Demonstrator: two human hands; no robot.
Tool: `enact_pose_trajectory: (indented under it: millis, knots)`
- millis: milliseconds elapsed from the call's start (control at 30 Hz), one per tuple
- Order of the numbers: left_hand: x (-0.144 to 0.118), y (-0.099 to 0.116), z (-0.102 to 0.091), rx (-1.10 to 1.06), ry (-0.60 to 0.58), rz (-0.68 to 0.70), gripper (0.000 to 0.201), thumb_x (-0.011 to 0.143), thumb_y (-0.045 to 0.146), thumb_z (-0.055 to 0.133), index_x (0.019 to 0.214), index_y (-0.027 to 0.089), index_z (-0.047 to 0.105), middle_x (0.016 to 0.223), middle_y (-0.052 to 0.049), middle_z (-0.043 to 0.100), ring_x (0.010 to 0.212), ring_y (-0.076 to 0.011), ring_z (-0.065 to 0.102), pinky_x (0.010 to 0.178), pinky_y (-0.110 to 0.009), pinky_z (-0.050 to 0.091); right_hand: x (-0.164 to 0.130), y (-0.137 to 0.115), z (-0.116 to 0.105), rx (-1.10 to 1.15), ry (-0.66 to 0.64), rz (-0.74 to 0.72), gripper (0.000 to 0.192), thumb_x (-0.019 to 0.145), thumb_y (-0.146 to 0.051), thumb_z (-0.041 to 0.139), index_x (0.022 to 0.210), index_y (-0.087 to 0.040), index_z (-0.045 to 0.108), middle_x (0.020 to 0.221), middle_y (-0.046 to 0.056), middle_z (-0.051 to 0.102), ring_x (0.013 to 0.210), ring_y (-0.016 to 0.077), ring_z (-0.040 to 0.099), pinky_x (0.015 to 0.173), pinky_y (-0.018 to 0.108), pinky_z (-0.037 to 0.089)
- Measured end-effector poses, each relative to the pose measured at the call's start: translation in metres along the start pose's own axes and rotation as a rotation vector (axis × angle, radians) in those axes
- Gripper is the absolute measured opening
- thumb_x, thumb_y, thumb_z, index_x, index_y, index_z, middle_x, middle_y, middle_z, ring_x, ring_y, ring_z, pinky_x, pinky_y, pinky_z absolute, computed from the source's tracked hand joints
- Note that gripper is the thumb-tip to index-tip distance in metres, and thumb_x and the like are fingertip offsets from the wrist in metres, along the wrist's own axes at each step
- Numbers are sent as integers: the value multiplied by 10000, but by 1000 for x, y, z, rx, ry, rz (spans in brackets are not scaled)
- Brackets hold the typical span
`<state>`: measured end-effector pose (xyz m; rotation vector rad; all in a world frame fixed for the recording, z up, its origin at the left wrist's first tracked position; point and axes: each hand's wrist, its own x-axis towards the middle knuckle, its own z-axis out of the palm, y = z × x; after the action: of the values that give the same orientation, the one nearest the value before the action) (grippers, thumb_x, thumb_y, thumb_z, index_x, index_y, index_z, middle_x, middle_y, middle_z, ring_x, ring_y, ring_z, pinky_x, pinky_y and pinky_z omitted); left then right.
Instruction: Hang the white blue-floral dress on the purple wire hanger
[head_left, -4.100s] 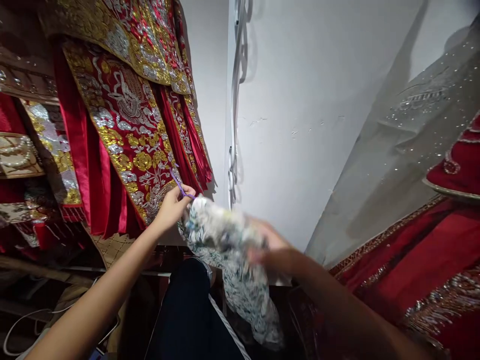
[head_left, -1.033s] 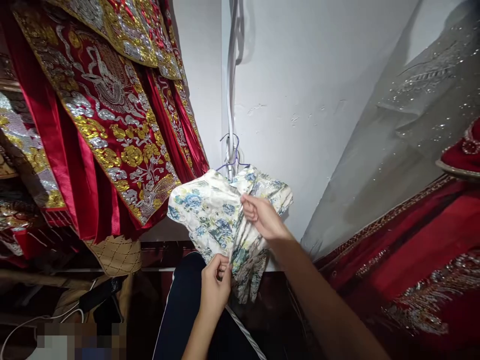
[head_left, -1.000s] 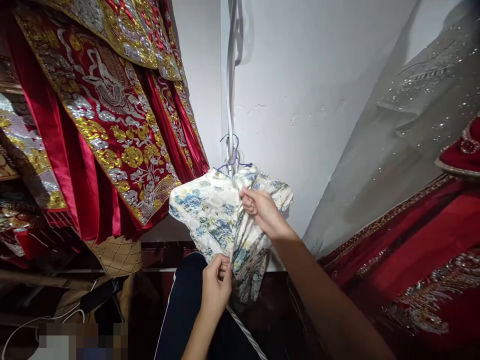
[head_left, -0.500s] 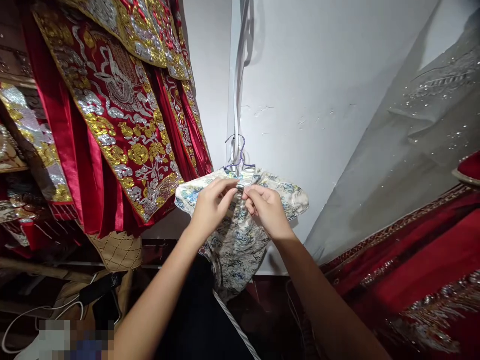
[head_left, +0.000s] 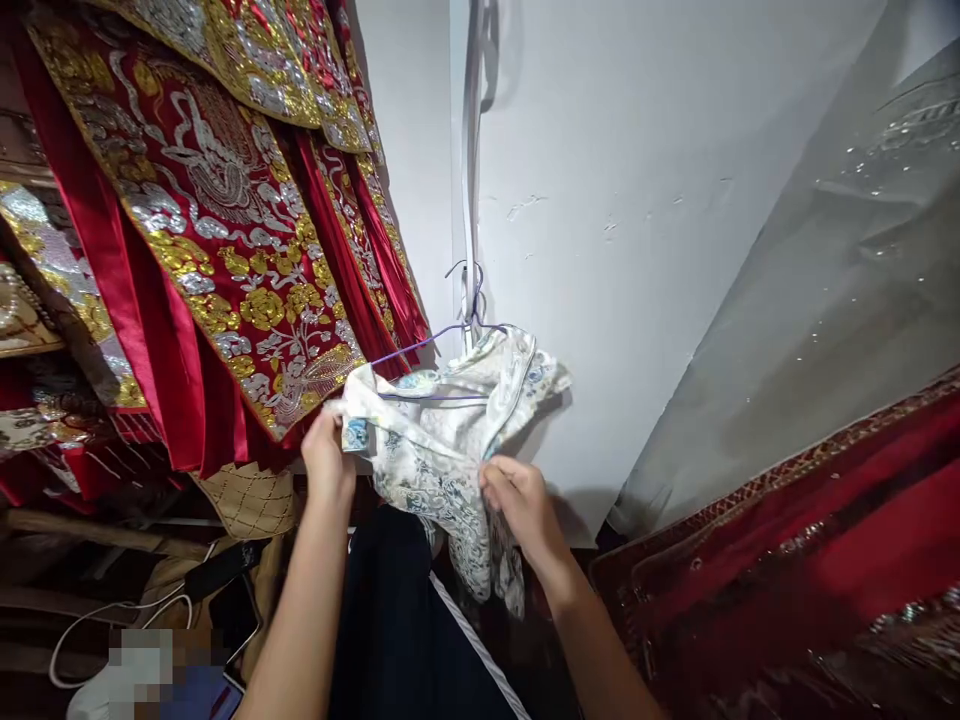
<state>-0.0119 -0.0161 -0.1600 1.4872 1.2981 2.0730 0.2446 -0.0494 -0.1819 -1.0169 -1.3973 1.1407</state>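
A small white garment with blue flowers [head_left: 442, 430] hangs on a thin purple wire hanger [head_left: 442, 335], whose hook catches a white strap [head_left: 471, 200] running down the wall corner. My left hand [head_left: 328, 462] grips the garment's left edge, at the sleeve end. My right hand [head_left: 517, 500] pinches the fabric lower down on the right side. The garment is pulled open, and its pale inside and one hanger arm are showing.
Red robes with gold and silver embroidery [head_left: 225, 220] hang close on the left. A grey sequinned cloth [head_left: 810, 290] and red embroidered fabric [head_left: 825, 540] fill the right. Dark trousers with a white stripe [head_left: 405, 630] hang below the garment. A white cable [head_left: 105, 620] lies at lower left.
Both hands have left the collar at the hanger's neck. The left went out to the left edge, the right dropped down the right side, and the garment now hangs pulled open.
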Motion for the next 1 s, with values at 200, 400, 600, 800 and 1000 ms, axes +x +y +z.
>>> enact_pose_trajectory:
  millis: [200, 400, 600, 800, 1000]
  knots:
    - [-97, -44, 22, -139, -101, -385, 212, 830, 392, 674, 888, 189, 656, 826, -42, 668, 803, -213, 616, 730, -314, 490, -46, 27, -2, 33, -2, 107, 385, 884, -434, 542, 580, -200, 512, 453, -43, 381, 442, 109, 358, 486, 258, 272]
    - [-85, 6, 40, -366, -226, -505, 274, 867, 459, 634, 913, 189, 643, 864, -33, 648, 774, -178, 580, 703, -270, 468, -47, 34, -28, -172, -26, 120, 439, 852, -542, 608, 583, -197, 580, 508, 10, 513, 512, 164, 482, 543, 292, 362]
    - [-91, 100, 62, -277, -665, -224, 225, 945, 386, 551, 909, 183, 641, 1015, -88, 638, 959, -209, 592, 902, -313, 455, -30, 4, -15, 155, 4, 105, 568, 851, -746, 474, 921, -229, 700, 924, 84, 699, 973, 281, 625, 867, 375, 476]
    - [-86, 123, 55, 8, -788, -16, 251, 957, 432, 523, 1082, 242, 629, 1461, -92, 418, 1376, -265, 356, 1145, -404, 287, -34, -34, -13, 408, -494, 297, 664, 852, -762, 450, 1157, -207, 650, 1037, 104, 694, 1084, 279, 622, 929, 405, 477]
    - [-83, 67, 30, 112, -1162, -142, 546, 1013, 549, 235, 1015, 176, 633, 980, -55, 653, 945, -207, 574, 948, -338, 431, -9, -66, -36, -54, -675, 277, 236, 679, -288, 787, 853, -158, 694, 788, 34, 682, 726, 194, 624, 671, 294, 485]
